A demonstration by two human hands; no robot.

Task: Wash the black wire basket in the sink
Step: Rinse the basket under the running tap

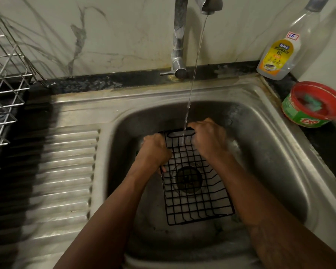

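Basket [194, 183] is held over the sink [275, 152] drain, left hand [155, 152] and right hand [208, 138] clamped on its sides under the stream [194, 74]; wet wire could be dropped if grip slackens.

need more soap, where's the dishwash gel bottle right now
In the head view the dishwash gel bottle stands at the upper right, on the dark counter behind the sink's back right corner, just beyond the red-rimmed tub.
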